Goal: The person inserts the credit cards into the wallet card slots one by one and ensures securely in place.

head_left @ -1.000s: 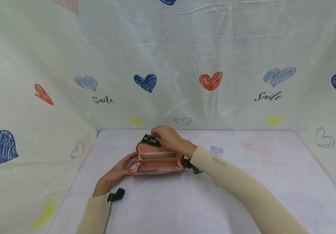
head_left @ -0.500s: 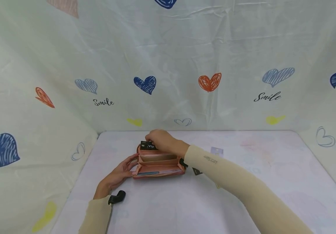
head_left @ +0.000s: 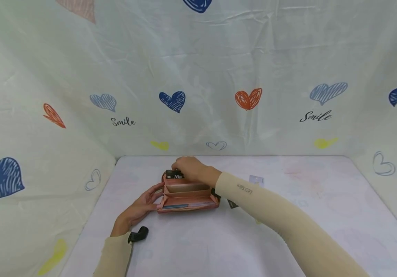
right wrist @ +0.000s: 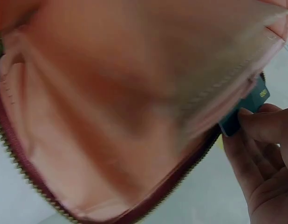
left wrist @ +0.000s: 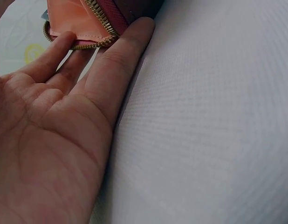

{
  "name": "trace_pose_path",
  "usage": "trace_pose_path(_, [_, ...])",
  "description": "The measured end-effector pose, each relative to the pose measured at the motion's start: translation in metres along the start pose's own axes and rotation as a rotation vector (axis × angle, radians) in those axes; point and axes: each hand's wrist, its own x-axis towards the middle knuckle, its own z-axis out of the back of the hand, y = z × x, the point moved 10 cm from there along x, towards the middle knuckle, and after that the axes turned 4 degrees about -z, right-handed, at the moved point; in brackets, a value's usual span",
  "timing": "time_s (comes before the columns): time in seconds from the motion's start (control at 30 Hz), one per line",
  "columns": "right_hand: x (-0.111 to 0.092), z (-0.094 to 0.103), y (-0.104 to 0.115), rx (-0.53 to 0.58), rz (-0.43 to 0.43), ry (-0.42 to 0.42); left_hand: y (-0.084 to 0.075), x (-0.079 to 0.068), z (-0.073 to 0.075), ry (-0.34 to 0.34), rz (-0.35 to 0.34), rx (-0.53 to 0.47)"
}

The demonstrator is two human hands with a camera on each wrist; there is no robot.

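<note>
A pink zip-around wallet (head_left: 188, 201) lies unfolded on the table in the head view, its peach lining and compartments showing. At its left end my left hand (head_left: 139, 207) holds it, the thumb along the front panel and the other fingers at the zipped edge (left wrist: 106, 44). My right hand (head_left: 192, 169) reaches over the back panel and pinches a black "Vip" card (head_left: 175, 174). In the right wrist view, thumb and fingers hold that dark card (right wrist: 246, 107) at the wallet's back edge. How deep the card sits in a slot is hidden.
Blue and pale cards (head_left: 175, 206) show in the front compartment. A light purple card (head_left: 256, 179) and a dark card (head_left: 233, 204) lie on the table to the right, the dark one partly behind the sleeve. A white heart-printed sheet (head_left: 215, 115) hangs behind the table.
My right hand has moved down and slightly left, bringing the tilted black card level against the wallet's back panel. Less of the card shows now. The left hand stays at the wallet's end.
</note>
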Motion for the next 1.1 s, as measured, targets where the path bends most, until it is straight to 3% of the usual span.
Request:
trace_pose_path(0.37, [-0.005, -0.008, -0.006, 0.039, 0.014, 0.048, 0.001, 0.006, -0.002, 0.003, -0.002, 0.029])
trace_pose_path(0.6, [-0.003, -0.014, -0.002, 0.051, 0.005, 0.050, -0.001, 0.002, 0.000, 0.001, -0.012, 0.041])
trace_pose_path(0.8, [-0.006, -0.025, 0.003, -0.009, 0.003, 0.110, -0.002, 0.000, 0.000, 0.023, -0.035, 0.032])
trace_pose_path(1.0, [-0.013, -0.022, 0.006, -0.045, 0.037, 0.136, -0.002, 0.000, 0.000, 0.016, -0.037, 0.035])
trace_pose_path(1.1, [-0.017, -0.019, 0.005, -0.004, 0.040, 0.148, -0.002, 0.000, 0.000, 0.016, -0.044, 0.030])
